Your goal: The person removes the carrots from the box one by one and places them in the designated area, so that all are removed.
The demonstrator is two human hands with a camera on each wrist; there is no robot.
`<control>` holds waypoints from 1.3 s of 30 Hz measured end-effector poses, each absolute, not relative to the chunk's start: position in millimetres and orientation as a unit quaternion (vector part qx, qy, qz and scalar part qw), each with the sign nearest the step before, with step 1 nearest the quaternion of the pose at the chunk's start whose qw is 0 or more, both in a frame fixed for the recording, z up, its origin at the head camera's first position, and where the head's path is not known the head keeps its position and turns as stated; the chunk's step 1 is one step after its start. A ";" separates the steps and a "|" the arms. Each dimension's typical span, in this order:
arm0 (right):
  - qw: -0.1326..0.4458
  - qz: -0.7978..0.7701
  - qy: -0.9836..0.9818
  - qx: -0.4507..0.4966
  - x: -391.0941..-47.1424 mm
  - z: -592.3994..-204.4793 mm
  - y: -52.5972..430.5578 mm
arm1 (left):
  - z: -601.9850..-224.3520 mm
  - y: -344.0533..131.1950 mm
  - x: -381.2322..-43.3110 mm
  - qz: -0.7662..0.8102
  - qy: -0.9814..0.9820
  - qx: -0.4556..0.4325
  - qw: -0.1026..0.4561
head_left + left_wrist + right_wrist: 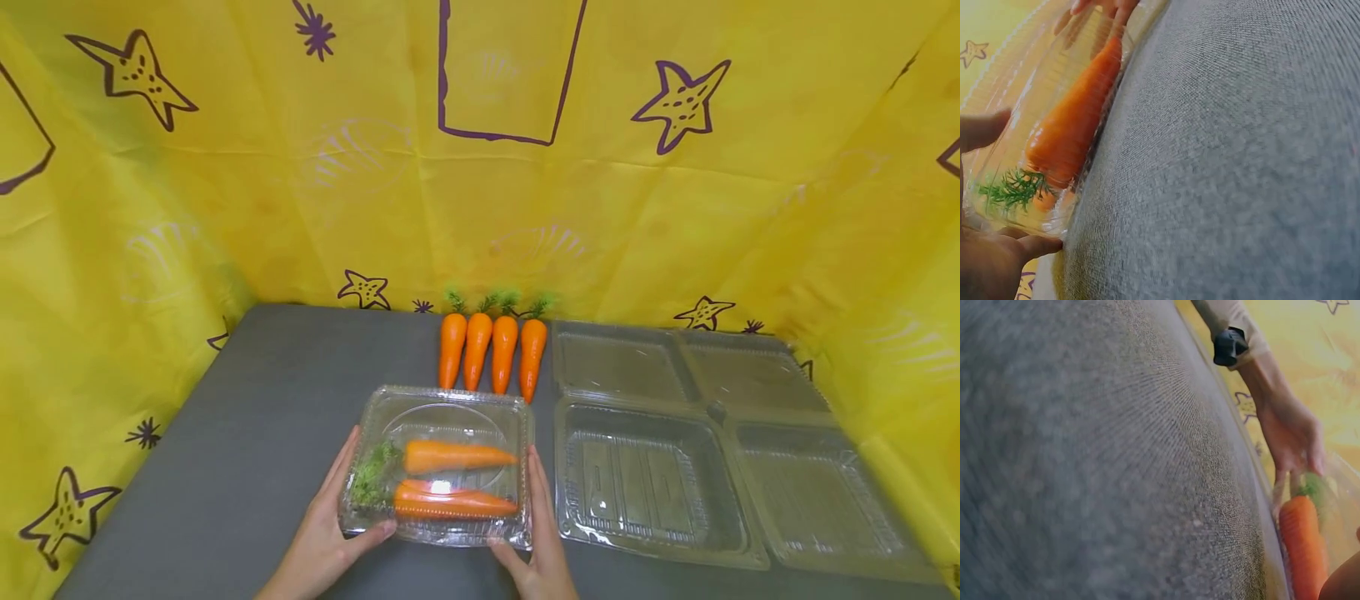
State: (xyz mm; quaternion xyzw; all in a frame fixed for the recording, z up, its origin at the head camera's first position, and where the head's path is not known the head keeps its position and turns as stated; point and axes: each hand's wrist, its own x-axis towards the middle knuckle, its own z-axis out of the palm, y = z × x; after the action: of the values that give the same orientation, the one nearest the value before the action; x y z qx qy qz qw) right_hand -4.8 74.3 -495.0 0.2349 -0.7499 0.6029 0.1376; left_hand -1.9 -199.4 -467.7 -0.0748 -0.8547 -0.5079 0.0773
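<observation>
A clear plastic container point(442, 407) with its lid over it holds two carrots, an upper one point(459, 456) and a lower one point(453, 500). Their green tops point(372, 479) point left. On the left side my left hand point(326, 521) grips it, thumb at the front corner. My right hand point(542, 533) holds the opposite side, thumb also at the front edge. Through the clear wall, a carrot point(1075, 122) shows in the left wrist view. Whether the lid is fastened all round, I cannot tell.
Several carrots point(478, 350) lie in a row behind the container, tops toward the yellow cloth point(480, 208). Several open clear containers stand at the right, one front tray point(645, 542) being nearest. Grey table surface point(247, 433) extends at the left.
</observation>
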 end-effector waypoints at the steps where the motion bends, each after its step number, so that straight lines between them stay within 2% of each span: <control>1: 0.136 0.603 -0.750 0.235 -5.0 -494.5 74.9 | -467.6 -199.0 -2.1 -0.511 -0.852 -0.079 0.077; 10: 0.194 0.554 -0.760 0.278 -6.8 -495.7 74.6 | -465.3 -199.6 -3.6 -0.524 -0.833 -0.154 0.092; 20: 0.193 0.519 -0.783 0.284 -4.6 -491.4 79.0 | -464.0 -204.0 -2.6 -0.513 -0.825 -0.214 0.101; 23: 0.200 0.500 -0.791 0.292 -3.7 -489.5 81.4 | -460.6 -206.5 -0.8 -0.497 -0.838 -0.206 0.092; 29: 0.164 0.469 -0.829 0.256 1.9 -483.5 82.6 | -454.8 -210.5 1.2 -0.480 -0.857 -0.169 0.082; 39: 0.165 0.495 -0.807 0.277 8.0 -484.1 81.8 | -459.9 -209.7 2.9 -0.486 -0.855 -0.143 0.109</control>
State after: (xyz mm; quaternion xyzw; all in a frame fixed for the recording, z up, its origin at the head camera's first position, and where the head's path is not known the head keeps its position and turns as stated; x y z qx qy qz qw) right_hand 8.0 81.8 -484.1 0.2770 -0.8067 0.4951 0.1655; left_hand 2.9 -209.7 -459.9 -0.1431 -0.8550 -0.4865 0.1092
